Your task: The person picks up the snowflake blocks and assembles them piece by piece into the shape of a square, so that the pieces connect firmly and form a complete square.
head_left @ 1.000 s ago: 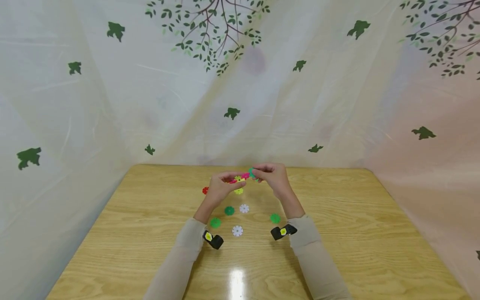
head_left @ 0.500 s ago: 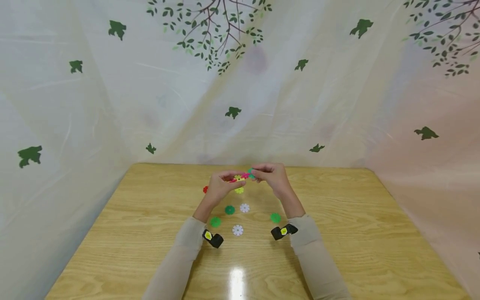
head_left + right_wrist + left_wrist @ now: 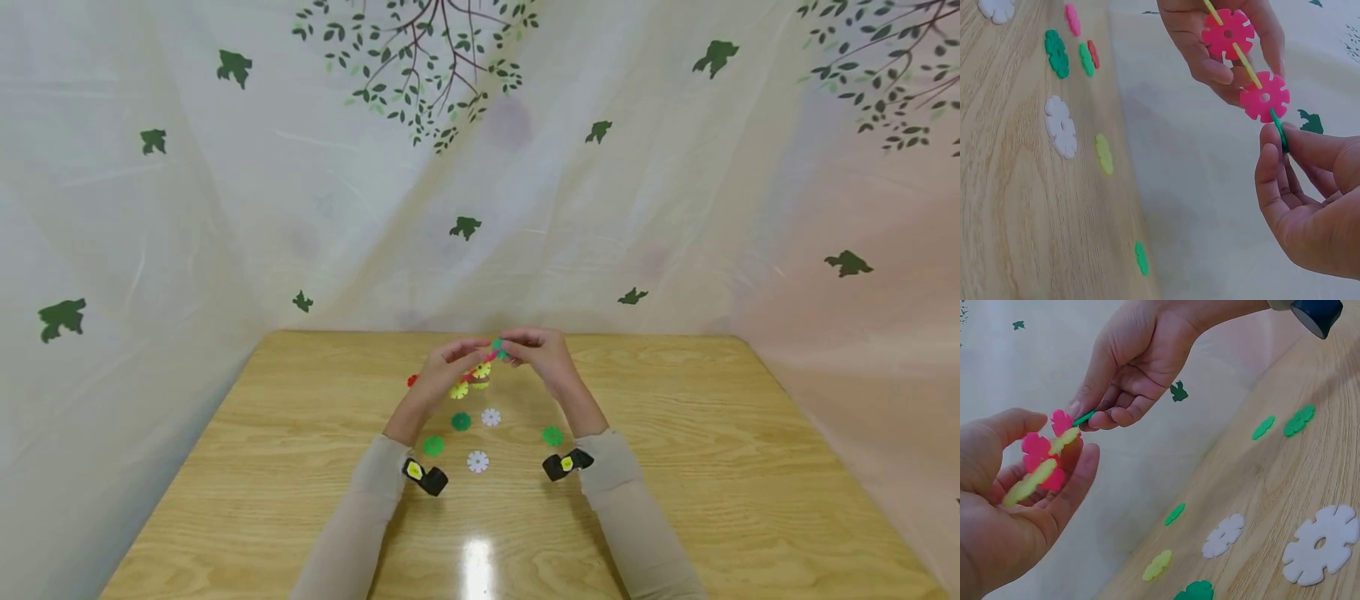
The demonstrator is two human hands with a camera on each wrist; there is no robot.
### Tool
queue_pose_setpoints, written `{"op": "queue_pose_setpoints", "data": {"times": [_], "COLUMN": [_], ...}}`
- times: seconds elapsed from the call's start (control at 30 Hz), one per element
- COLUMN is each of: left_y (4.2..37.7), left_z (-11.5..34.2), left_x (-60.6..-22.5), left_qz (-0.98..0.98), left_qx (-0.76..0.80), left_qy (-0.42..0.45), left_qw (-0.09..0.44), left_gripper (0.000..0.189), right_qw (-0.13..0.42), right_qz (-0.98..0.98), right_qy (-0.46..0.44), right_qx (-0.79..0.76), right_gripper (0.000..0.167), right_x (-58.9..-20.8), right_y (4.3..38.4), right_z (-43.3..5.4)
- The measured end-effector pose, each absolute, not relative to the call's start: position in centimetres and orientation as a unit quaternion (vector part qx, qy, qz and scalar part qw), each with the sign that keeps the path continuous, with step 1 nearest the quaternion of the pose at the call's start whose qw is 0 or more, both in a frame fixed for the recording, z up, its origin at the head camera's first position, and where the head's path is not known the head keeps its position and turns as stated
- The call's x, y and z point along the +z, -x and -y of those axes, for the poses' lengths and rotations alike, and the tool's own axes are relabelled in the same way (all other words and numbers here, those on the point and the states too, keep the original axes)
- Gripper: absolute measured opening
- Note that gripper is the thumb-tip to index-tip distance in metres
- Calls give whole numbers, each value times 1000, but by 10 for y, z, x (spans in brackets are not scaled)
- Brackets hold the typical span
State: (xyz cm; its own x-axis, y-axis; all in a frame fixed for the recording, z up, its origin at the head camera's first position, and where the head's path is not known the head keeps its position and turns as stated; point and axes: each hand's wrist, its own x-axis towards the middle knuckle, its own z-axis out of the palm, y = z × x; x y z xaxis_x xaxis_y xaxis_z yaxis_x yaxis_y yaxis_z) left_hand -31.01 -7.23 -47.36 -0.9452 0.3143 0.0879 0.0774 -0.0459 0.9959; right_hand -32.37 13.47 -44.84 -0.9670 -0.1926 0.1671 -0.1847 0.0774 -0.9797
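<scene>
Pink and yellow notched plastic discs slot edge to edge into a chain (image 3: 1214, 37), held up above the table between both hands. My left hand (image 3: 435, 373) holds the chain between thumb and fingers, with yellow and pink discs showing within its grasp in the left wrist view. At the chain's far end, my right hand (image 3: 547, 357) pinches a green disc (image 3: 1281, 135) by its edge. This green disc meets the rim of the end pink disc (image 3: 1266, 99); how deep it sits in the notch I cannot tell. Fingertips cover part of the green disc.
Loose discs lie on the wooden table (image 3: 675, 467): a white disc (image 3: 477, 461), another white disc (image 3: 491, 417), a dark green disc (image 3: 461, 421), green discs (image 3: 433, 446), and a red disc (image 3: 412, 381) beside the left hand. A printed cloth (image 3: 360, 242) hangs behind the table.
The chain has turned in the left hand, so its yellow discs now show below the thumb. The left fingers have shifted towards the green disc, and the right hand has moved slightly left.
</scene>
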Motion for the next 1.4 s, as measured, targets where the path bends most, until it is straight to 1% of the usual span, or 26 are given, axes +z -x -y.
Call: {"op": "queue_pose_setpoints", "data": {"times": [0.17,0.33,0.6,0.73,0.83,0.97,1.03,1.2,1.4], "left_y": [309,307,307,308,309,310,310,312,311], "left_z": [71,71,72,74,76,79,79,79,79], "left_x": [-474,-474,-472,-470,-469,-468,-468,-467,-467], "left_qz": [-685,-680,-691,-687,-684,-679,-677,-679,-674], "left_qx": [710,713,708,716,719,724,727,727,733], "left_qy": [-121,-117,-97,-88,-84,-78,-74,-58,-59], "left_qw": [107,123,110,93,86,86,86,77,69], "left_gripper": [36,39,36,32,30,30,31,30,27], "right_qw": [-11,-18,-17,11,53,113,133,154,178], "right_qz": [-745,-745,-772,-801,-826,-847,-852,-862,-875], "right_qy": [141,143,157,165,180,224,250,305,315], "right_qx": [-652,-651,-616,-575,-532,-468,-440,-374,-322], "right_gripper": [31,30,31,30,27,24,24,21,17], "right_x": [-449,-448,-439,-437,-439,-444,-447,-455,-468], "right_y": [321,319,319,321,321,323,323,322,319], "right_z": [-130,-126,-129,-134,-137,-140,-140,-137,-130]}}
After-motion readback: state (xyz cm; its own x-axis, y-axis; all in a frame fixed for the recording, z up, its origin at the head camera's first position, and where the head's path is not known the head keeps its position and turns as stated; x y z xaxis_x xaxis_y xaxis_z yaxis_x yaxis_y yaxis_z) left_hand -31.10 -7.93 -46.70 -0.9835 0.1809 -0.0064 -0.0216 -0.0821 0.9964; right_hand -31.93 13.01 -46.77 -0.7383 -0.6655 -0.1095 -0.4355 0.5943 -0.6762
